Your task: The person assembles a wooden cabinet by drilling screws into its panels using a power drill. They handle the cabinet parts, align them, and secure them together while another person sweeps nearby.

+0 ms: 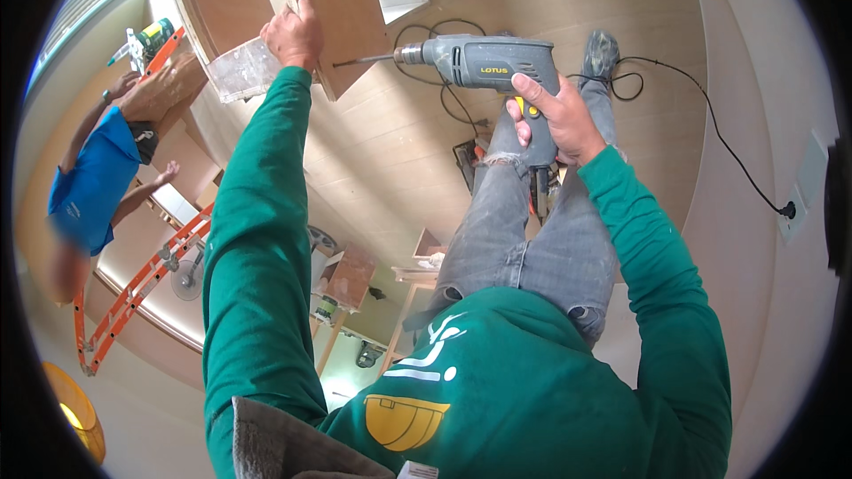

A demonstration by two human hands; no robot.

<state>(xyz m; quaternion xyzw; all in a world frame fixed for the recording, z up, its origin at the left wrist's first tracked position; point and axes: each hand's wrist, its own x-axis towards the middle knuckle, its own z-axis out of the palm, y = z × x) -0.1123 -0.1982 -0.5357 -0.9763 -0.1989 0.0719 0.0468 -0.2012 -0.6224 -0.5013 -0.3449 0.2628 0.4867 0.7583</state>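
My right hand (564,115) is wrapped round the handle of a grey electric drill (497,60), with a finger by its yellow trigger. The drill lies level in front of me, and its long bit (362,60) points left at a wooden cabinet (342,13). Between the bit's tip and the panel I cannot tell if there is contact. My left hand (295,35) grips the cabinet's pale front edge, fingers curled over it and thumb up. Just below that hand is a whitish, smeared piece (241,73) of the cabinet.
A black power cord (701,84) loops over the floor to a wall outlet (790,210) at right. At left a person in a blue shirt (93,168) is beside an orange ladder (142,288). Several tools (468,160) lie near my legs. A fan (186,277) stands behind the ladder.
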